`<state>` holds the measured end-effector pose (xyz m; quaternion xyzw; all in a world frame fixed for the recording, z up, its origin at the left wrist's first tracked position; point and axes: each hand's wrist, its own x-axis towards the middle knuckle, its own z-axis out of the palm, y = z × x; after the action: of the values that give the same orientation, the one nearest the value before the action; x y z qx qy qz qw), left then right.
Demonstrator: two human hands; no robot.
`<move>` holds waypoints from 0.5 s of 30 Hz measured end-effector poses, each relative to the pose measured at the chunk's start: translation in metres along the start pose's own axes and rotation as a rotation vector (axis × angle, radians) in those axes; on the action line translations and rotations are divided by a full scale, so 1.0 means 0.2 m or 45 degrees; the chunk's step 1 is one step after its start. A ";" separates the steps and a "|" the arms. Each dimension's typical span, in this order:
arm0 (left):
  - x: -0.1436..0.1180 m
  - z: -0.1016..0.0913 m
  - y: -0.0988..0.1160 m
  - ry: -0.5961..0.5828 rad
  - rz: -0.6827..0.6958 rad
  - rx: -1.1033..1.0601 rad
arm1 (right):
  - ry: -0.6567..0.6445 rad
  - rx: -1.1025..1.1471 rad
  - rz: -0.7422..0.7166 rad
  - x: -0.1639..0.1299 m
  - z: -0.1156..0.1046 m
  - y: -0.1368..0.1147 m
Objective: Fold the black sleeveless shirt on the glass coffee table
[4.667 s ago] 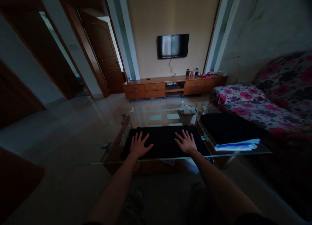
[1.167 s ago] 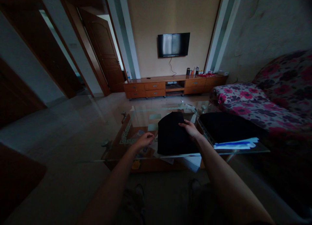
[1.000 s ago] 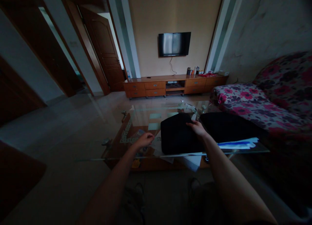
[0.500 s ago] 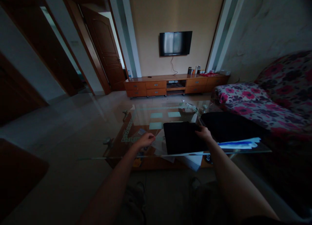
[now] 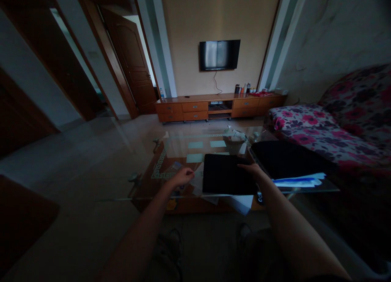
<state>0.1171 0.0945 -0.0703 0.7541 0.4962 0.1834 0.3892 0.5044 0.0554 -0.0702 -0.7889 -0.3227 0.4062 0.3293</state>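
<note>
The left hand (image 5: 181, 178) rests loosely curled on the glass table (image 5: 143, 192), just left of the folded black cloth (image 5: 227, 179); whether its fingers pinch anything I cannot tell. The cloth lies flat near the table's front edge. The right hand (image 5: 252, 170) grips the cloth's right edge, fingers on top. Further right lies a second dark cloth (image 5: 287, 159) with white papers (image 5: 297, 181), then the floral sofa (image 5: 336, 127).

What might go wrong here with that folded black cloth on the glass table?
The folded black cloth lies close to the glass table near edge, so it may slide off. Only the right hand grips it; the left hand rests beside it, so the fold might loosen. The dim room makes misalignment hard to see.
</note>
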 end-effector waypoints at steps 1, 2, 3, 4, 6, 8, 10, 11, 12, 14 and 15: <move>0.00 0.00 0.00 0.004 0.002 0.000 | -0.068 0.074 0.005 -0.02 0.01 -0.01; 0.00 0.00 0.00 0.009 0.005 0.000 | -0.132 0.142 0.003 -0.04 0.01 -0.01; 0.00 0.01 0.00 0.011 0.008 -0.001 | -0.185 0.203 -0.007 -0.07 0.02 -0.02; 0.00 0.01 0.00 0.012 0.013 -0.002 | -0.228 0.258 -0.024 -0.09 0.03 -0.02; -0.01 0.02 0.01 0.017 0.024 -0.006 | -0.279 0.359 -0.084 -0.13 0.04 -0.04; 0.00 0.02 0.02 0.039 0.066 -0.025 | -0.291 0.447 -0.161 -0.16 0.05 -0.05; 0.00 0.03 0.04 0.116 0.141 -0.078 | -0.293 0.510 -0.264 -0.19 0.07 -0.08; 0.00 0.03 0.06 0.169 0.188 -0.113 | -0.302 0.524 -0.334 -0.21 0.08 -0.10; -0.01 0.03 0.08 0.225 0.237 -0.147 | -0.323 0.525 -0.414 -0.22 0.08 -0.11; -0.03 0.03 0.13 0.331 0.335 -0.177 | -0.405 0.489 -0.593 -0.25 0.09 -0.16; -0.04 0.02 0.17 0.381 0.390 -0.161 | -0.460 0.454 -0.677 -0.28 0.10 -0.18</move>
<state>0.1359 0.0788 -0.0462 0.7592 0.4156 0.3808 0.3253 0.4537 0.0380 -0.0267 -0.5234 -0.4936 0.4889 0.4933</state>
